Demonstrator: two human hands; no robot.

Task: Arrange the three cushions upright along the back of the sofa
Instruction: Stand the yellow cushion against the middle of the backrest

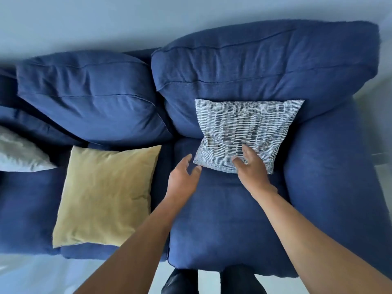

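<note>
The right hand (252, 166) rests open on the lower edge of the patterned cushion (244, 132), which leans upright against the sofa back (265, 66); the left hand (182, 177) hovers open beside its corner. Next, I judge, the yellow cushion (106, 194), flat on the seat, needs standing up, then the grey cushion (17, 153).

There is only one view, from a wide-angle camera on the person's head. It looks forward and steeply down on the right end of the sofa (233, 219), from just in front of the front edge of its seat. The sofa's back lies along the top of the picture and its right armrest (339, 177) at the right. The camera is near; both forearms reach in from below. The lines bend at the borders, probably from the lens.
</note>
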